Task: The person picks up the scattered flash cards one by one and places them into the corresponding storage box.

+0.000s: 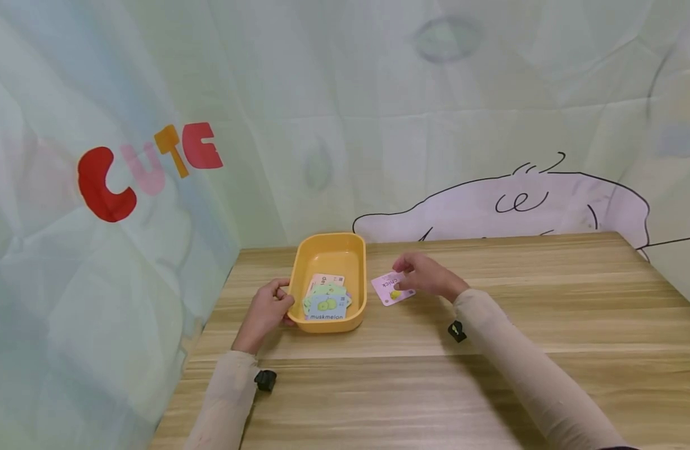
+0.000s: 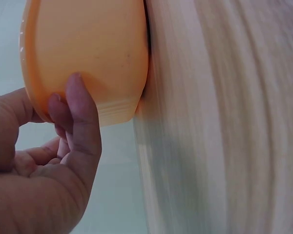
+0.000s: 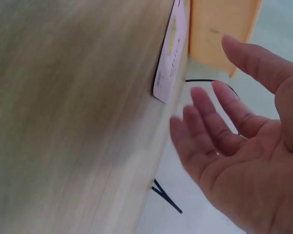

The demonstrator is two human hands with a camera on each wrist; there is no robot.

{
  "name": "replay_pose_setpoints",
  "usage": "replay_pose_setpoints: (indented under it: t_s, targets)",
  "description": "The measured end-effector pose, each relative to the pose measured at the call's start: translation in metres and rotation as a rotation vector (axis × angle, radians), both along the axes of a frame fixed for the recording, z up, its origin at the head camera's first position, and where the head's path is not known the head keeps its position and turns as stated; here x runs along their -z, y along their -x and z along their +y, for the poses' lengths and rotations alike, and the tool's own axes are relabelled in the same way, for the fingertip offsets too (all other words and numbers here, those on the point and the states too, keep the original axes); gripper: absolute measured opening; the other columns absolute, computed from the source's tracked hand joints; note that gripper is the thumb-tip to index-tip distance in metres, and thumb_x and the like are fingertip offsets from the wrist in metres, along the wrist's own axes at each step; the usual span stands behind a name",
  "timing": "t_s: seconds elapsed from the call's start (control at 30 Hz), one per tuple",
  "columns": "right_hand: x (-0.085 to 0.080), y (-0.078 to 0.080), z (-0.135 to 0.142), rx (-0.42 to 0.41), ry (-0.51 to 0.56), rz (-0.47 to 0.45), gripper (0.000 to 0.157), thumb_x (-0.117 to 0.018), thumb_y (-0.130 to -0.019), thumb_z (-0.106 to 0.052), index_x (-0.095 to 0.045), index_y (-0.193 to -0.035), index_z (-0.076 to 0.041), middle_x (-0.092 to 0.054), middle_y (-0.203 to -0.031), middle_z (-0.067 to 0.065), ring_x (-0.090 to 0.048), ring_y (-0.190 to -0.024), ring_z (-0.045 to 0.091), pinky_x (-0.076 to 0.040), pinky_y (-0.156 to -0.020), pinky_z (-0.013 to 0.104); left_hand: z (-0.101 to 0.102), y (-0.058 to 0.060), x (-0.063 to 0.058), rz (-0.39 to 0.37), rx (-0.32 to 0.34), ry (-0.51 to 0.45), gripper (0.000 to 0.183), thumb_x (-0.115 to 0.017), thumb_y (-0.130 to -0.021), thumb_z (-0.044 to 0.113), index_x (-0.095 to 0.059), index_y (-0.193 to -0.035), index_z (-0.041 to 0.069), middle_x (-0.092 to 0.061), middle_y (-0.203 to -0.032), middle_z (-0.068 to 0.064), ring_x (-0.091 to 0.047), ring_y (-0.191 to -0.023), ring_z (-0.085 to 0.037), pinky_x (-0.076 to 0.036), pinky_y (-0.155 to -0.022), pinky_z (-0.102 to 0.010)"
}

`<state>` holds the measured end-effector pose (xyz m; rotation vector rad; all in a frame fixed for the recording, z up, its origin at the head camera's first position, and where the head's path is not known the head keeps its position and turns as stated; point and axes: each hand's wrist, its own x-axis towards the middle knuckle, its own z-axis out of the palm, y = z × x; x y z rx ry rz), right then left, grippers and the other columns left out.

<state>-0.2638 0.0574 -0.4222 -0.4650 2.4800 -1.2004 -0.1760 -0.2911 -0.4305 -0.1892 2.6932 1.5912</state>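
Observation:
A yellow plastic bin (image 1: 328,245) stands at the left of the wooden table, with several picture cards lying in it. The top one is a blue muskmelon card (image 1: 327,307). My left hand (image 1: 264,314) grips the bin's left rim, thumb and fingers on either side of the wall, as the left wrist view (image 2: 63,146) also shows. Right of the bin lies a pink chick card (image 1: 387,289) on the tabletop. Just over that card hovers my right hand (image 1: 424,275); in the right wrist view its fingers are spread and loosely bent, apart from the card (image 3: 168,68), holding nothing.
The wooden tabletop (image 1: 435,387) reaches back to a printed cloth backdrop (image 1: 322,175), which also hangs along the left side with the letters CUTE on it. Small black devices (image 1: 265,380) sit on both wrists.

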Motion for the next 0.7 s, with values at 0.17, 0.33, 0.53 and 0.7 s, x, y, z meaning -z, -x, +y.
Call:
replay_pose_setpoints:
  t_s: [0.17,0.33,0.53,0.7]
  targets:
    - [0.007,0.003,-0.001,-0.032,-0.072,0.021,0.046,-0.081,-0.084,-0.012,-0.062,-0.126,-0.006,-0.057,-0.137,0.014,-0.048,-0.132,0.034,-0.035,-0.116,0.054,0.001,0.0,0.001,-0.009,-0.002,-0.003,0.047,-0.054,-0.096,0.005,-0.051,-0.142,-0.001,-0.052,-0.091,-0.01,-0.06,-0.069,-0.018,-0.063,-0.065,-0.036]
    - [0.012,0.004,-0.002,-0.051,-0.16,0.091,0.051,-0.085,-0.08,-0.012,-0.063,-0.125,-0.002,-0.056,-0.128,0.015,-0.052,-0.113,0.028,-0.044,-0.105,0.045,0.001,0.001,0.0,-0.005,0.0,-0.004,0.047,-0.054,-0.096,0.005,-0.051,-0.143,0.0,-0.052,-0.09,-0.01,-0.059,-0.068,-0.018,-0.062,-0.065,-0.036]
    - [0.013,0.003,-0.005,-0.023,-0.229,0.172,0.05,-0.086,-0.078,-0.014,-0.065,-0.122,0.0,-0.054,-0.129,0.019,-0.052,-0.113,0.031,-0.044,-0.104,0.047,0.0,0.001,0.0,0.002,0.003,-0.001,0.047,-0.054,-0.096,0.005,-0.051,-0.143,0.0,-0.051,-0.091,-0.01,-0.06,-0.069,-0.018,-0.062,-0.064,-0.036]
    - [0.013,0.004,-0.011,-0.022,-0.295,0.213,0.049,-0.087,-0.079,-0.017,-0.065,-0.121,-0.001,-0.054,-0.128,0.018,-0.051,-0.112,0.033,-0.044,-0.104,0.046,-0.001,0.001,0.0,-0.001,0.002,0.003,0.047,-0.054,-0.097,0.005,-0.051,-0.143,0.001,-0.051,-0.091,-0.01,-0.06,-0.069,-0.018,-0.062,-0.064,-0.035]
